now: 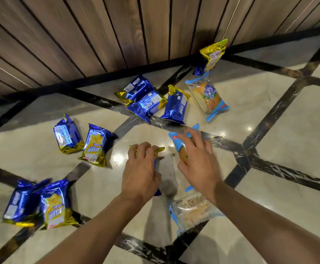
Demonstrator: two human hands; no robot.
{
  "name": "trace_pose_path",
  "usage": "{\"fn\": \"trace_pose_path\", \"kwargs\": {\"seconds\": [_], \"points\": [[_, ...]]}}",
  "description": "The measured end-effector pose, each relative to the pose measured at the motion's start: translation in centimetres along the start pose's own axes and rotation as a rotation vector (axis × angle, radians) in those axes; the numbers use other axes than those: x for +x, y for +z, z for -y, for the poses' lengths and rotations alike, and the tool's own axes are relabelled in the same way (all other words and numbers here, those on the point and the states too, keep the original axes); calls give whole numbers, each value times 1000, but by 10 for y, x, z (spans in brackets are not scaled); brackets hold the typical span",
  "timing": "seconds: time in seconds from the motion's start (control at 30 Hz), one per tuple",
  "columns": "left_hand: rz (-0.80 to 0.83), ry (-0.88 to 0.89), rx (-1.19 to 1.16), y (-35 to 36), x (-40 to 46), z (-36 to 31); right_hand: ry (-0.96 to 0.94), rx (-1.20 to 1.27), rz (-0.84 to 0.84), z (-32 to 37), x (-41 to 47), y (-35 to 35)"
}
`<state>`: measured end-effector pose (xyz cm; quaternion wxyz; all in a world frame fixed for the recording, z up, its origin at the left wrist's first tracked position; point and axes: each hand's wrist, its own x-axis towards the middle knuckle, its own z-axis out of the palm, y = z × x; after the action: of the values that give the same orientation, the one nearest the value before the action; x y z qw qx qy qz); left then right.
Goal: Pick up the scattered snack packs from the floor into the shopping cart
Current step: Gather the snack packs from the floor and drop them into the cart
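Observation:
Several snack packs lie scattered on the marble floor. My left hand [142, 168] grips a blue-and-gold pack [156, 149] at the centre, fingers curled over its top edge. Beside it, my right hand [197, 159] closes round a light-blue bread pack [180, 143]. A clear bread pack [191, 210] lies under my right wrist. Blue foil packs sit at the left [67, 133], [96, 144], at the lower left [55, 204], and in a cluster ahead [146, 98], [176, 105]. A blueberry bread pack [207, 97] and a yellow pack [213, 54] lie near the wall. The shopping cart is out of view.
A wood-panelled wall [98, 35] with a black skirting runs across the top. The floor [288, 130] is cream marble with dark inlay strips, and the right side holds no packs.

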<state>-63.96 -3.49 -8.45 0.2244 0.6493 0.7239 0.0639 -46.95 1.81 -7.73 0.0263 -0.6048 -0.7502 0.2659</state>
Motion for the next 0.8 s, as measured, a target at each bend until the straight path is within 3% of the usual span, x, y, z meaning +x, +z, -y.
{"fn": "trace_pose_path", "kwargs": {"seconds": [0.17, 0.37, 0.53, 0.67, 0.8], "points": [[-75, -32, -19, -143, -57, -47, -15, 35, 4, 70, -59, -123], [-93, -163, -107, -374, -156, -127, -47, 43, -3, 201, -152, -318], [-222, -217, -54, -546, -219, -169, -74, 27, 1, 306, -208, -465], [-314, -270, -87, -638, -258, -197, -112, 35, 0, 367, -242, -544], [-387, -307, -81, -684, -300, -224, -62, 93, -2, 402, -275, -593]]}}
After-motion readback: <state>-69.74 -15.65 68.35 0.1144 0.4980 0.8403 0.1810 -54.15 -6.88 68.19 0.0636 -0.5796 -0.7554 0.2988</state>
